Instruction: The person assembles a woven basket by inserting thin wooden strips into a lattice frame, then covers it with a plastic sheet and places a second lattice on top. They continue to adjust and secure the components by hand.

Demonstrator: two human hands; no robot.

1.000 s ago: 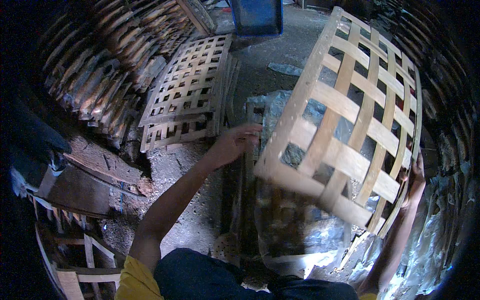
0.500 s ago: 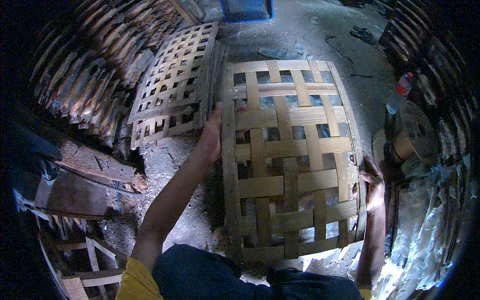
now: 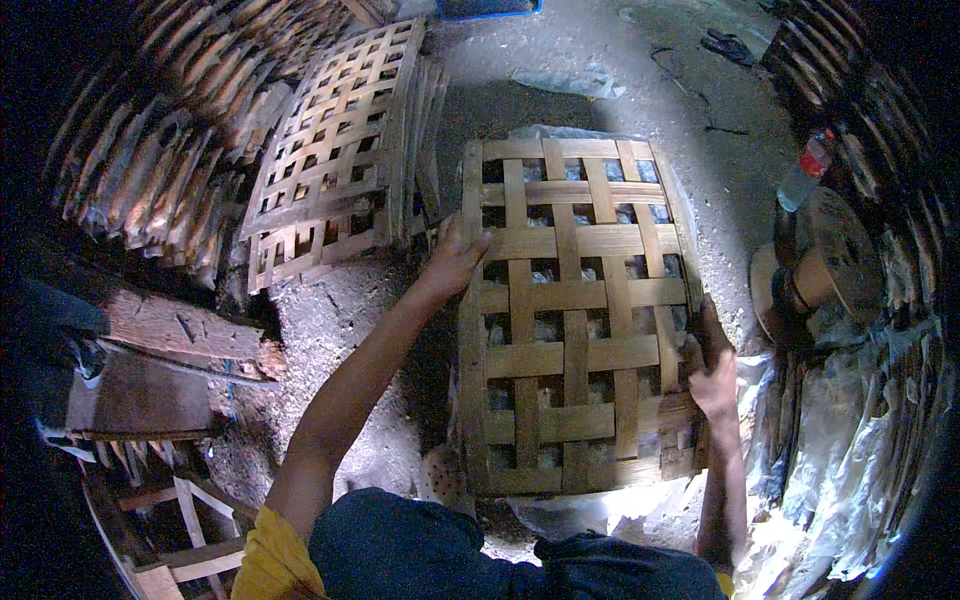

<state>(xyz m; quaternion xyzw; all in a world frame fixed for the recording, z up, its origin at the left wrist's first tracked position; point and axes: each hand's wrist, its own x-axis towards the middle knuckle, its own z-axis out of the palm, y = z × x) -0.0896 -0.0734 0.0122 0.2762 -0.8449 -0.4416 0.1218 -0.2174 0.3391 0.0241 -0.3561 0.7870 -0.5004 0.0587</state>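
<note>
A woven wooden-slat lattice panel (image 3: 585, 295) with a plain frame lies low in front of me, its long sides running away from my body. My left hand (image 3: 460, 256) is closed on its left frame rail, thumb over the top. On the right rail, nearer to me, my right hand (image 3: 712, 365) grips the edge, with some of its fingers hidden. Clear plastic sheeting (image 3: 560, 131) shows under the panel's far edge and through its gaps. To the left, a similar lattice panel (image 3: 335, 150) leans with several more behind it.
Stacked rough split wood (image 3: 130, 180) lines the left side. A plastic bottle (image 3: 805, 170) with a red label is next to a wooden spool (image 3: 825, 270) on the right. Crumpled plastic (image 3: 850, 470) lies nearer. A blue tray (image 3: 485, 8) shows at the far edge.
Both hands have brought the lattice panel down, and it now lies flatter over the plastic sheeting. My left hand's thumb has come over the rail.
</note>
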